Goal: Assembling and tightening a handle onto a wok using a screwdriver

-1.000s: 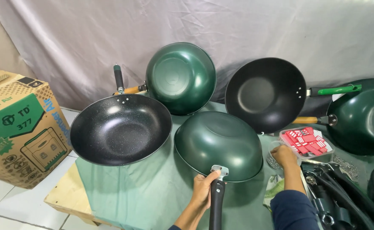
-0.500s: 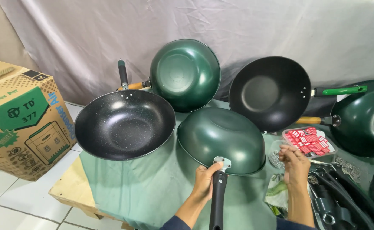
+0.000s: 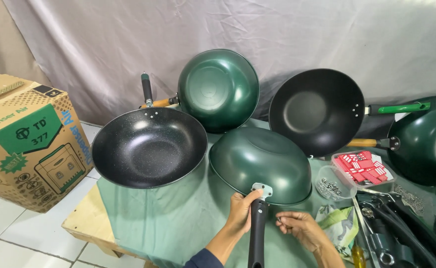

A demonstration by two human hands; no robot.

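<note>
An upturned dark green wok (image 3: 260, 164) lies on the green cloth (image 3: 178, 218) at centre. Its black handle (image 3: 257, 233) points toward me. My left hand (image 3: 240, 211) grips the top of that handle, thumb near the grey metal bracket (image 3: 261, 191). My right hand (image 3: 300, 228) hovers just right of the handle, fingers pinched on something small that I cannot make out.
A black speckled wok (image 3: 148, 146) sits left. Two more woks (image 3: 218, 89) (image 3: 317, 111) lean against the grey drape, another green one (image 3: 426, 144) lies far right. Clear tubs hold screws (image 3: 333, 184) and red-white packets (image 3: 364, 166). Black handles (image 3: 401, 238) lie right. A cardboard box (image 3: 27, 144) stands left.
My right hand has come left from the tubs to beside the handle. My left hand stays on the handle. The view has shifted slightly.
</note>
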